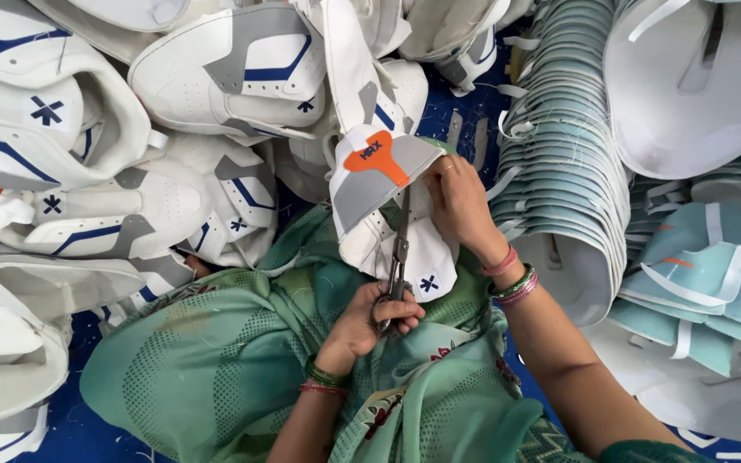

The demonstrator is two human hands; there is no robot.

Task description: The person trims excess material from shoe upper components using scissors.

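Observation:
A white shoe upper with grey panels and an orange heel patch lies on my lap, heel end toward me. My right hand grips its right edge, fingers curled over the fabric. My left hand is closed around the handles of metal scissors, whose blades point up along the upper's white inner side, near my right hand's thumb. Both wrists wear bangles. Whether the blades are cutting thread or fabric is too small to tell.
Green patterned cloth covers my lap. White, grey and blue shoe uppers are heaped at the left and top. Stacks of pale teal and white shoe pieces stand at the right. Blue floor shows at the bottom left.

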